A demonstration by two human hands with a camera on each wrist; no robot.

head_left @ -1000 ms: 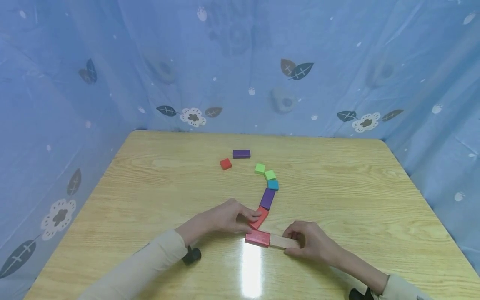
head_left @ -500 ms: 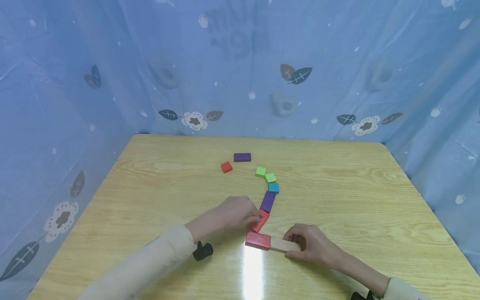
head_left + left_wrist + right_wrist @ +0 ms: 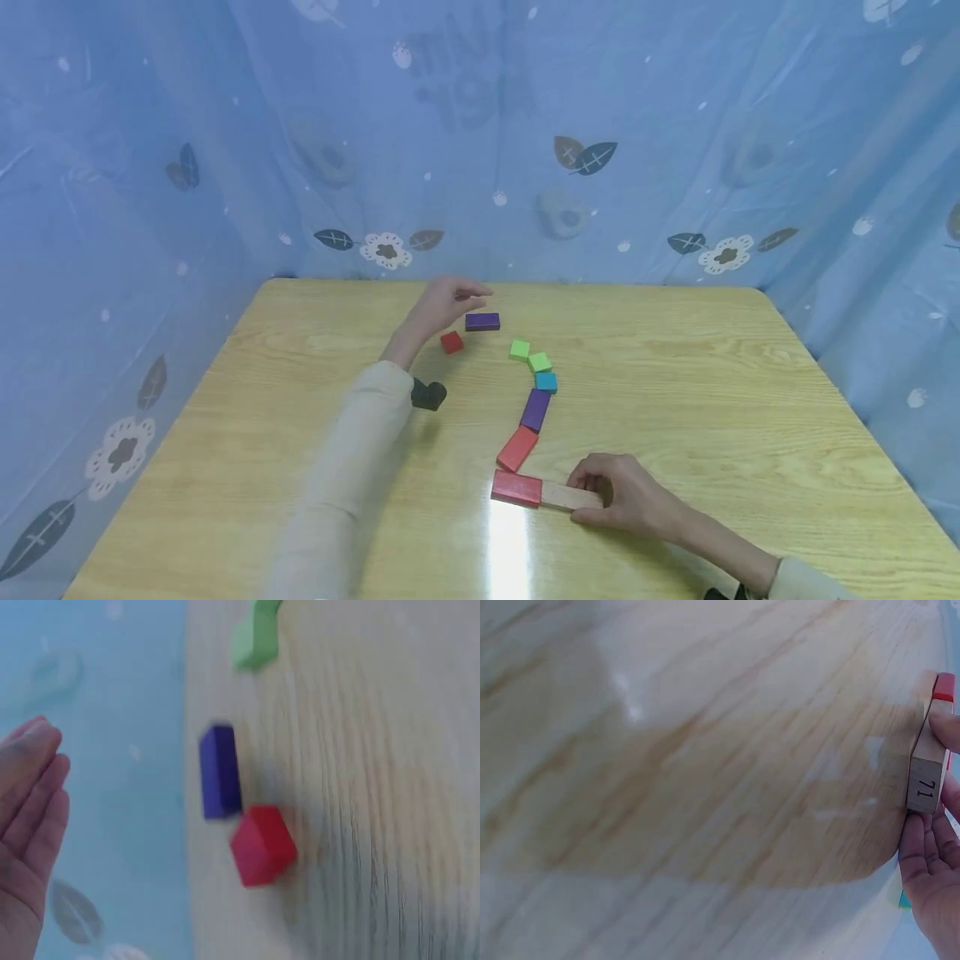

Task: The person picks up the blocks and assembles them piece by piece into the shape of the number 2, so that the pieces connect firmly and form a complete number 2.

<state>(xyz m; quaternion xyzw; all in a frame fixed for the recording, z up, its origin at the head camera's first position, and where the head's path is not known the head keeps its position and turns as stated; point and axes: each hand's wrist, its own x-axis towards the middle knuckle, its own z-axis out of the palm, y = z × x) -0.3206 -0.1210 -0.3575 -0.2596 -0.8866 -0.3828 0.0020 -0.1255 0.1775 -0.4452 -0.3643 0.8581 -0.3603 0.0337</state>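
My left hand (image 3: 444, 305) hovers over the far part of the table, fingers extended and holding nothing. Just below its fingertips lies a purple block (image 3: 482, 322), with a small red block (image 3: 452, 342) beside it; the left wrist view shows the purple block (image 3: 220, 772) apart from the palm. Near the front, my right hand (image 3: 628, 493) pinches the right end of a plain wooden block (image 3: 564, 496) between thumb and fingers. The number 71 is printed on that wooden block's end (image 3: 925, 787). Its left end meets a red block (image 3: 516, 487) lying flat.
From the front red block a curved row runs away: another red block (image 3: 517, 448), a purple one (image 3: 536, 410), a blue one (image 3: 546, 382) and two green ones (image 3: 539, 362). A blue patterned curtain (image 3: 480, 150) hangs behind the wooden table (image 3: 697, 375).
My left hand has left the red block in the curved row and moved far forward to above the purple block at the back. My right hand keeps its hold on the wooden block.
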